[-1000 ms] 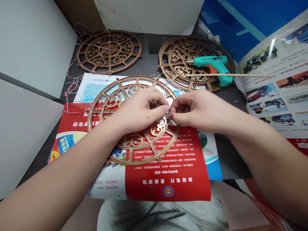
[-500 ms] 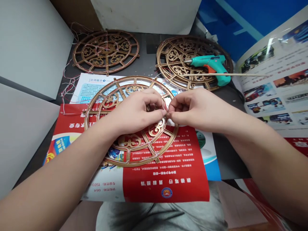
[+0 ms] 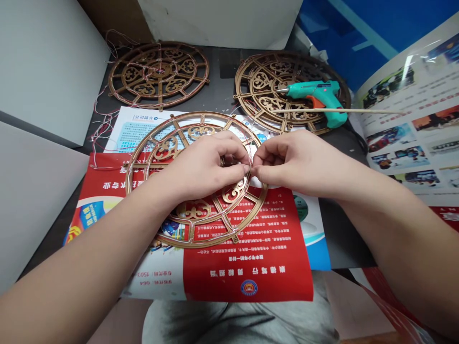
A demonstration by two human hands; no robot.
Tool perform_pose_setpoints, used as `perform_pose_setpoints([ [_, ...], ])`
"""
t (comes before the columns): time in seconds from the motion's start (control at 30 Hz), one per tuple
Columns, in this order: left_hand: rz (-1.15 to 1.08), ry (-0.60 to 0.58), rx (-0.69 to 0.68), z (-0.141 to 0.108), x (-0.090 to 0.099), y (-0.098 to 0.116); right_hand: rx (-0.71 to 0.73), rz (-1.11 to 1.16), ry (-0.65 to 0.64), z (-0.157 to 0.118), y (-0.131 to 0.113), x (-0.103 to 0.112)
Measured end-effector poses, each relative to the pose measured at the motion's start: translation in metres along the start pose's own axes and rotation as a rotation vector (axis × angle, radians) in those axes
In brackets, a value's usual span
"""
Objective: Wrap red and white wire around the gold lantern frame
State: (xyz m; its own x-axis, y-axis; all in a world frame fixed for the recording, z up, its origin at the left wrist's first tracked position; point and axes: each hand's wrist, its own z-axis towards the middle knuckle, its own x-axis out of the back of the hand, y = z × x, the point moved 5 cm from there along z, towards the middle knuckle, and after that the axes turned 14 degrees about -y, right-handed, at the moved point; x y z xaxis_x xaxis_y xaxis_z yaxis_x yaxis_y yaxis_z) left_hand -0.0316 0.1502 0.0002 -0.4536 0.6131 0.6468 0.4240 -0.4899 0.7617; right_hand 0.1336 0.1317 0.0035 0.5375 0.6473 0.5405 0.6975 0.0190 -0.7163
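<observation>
1. The left hand and the right hand meet tip to tip above the right part of the gold openwork wheel. Each grip is closed in a pinch: the left fingertips and right fingertips nearly touch around a thin wire, too fine to follow far.
2. The wheel is round, so it has no long axis. It lies flat, with most of it left of and below the grip and its right rim just beyond the grip.
3. The left hand is the nearer to most of the wheel, covering its upper middle. The right hand comes in from the right, over the rim.
4. Beneath the wheel lies a red poster, reaching past the grip on the near side.
5. Beyond the grip, on the tabletop, are a second wheel to the upper left and a third wheel straight ahead and slightly right. On the third rest a teal glue gun and a wooden stick.
6. A glossy brochure stands well right of the grip.
</observation>
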Motion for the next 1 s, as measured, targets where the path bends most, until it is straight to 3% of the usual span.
perform_pose_setpoints([
  [0.33,0.063,-0.037,-0.05,-0.0018,-0.0025,-0.0001,-0.015,0.005,-0.021,0.0001,0.0011,0.0012],
  [1.0,0.048,-0.006,-0.039,-0.0017,-0.0026,-0.0002,-0.04,-0.024,0.0,-0.0012,-0.0028,0.003],
])
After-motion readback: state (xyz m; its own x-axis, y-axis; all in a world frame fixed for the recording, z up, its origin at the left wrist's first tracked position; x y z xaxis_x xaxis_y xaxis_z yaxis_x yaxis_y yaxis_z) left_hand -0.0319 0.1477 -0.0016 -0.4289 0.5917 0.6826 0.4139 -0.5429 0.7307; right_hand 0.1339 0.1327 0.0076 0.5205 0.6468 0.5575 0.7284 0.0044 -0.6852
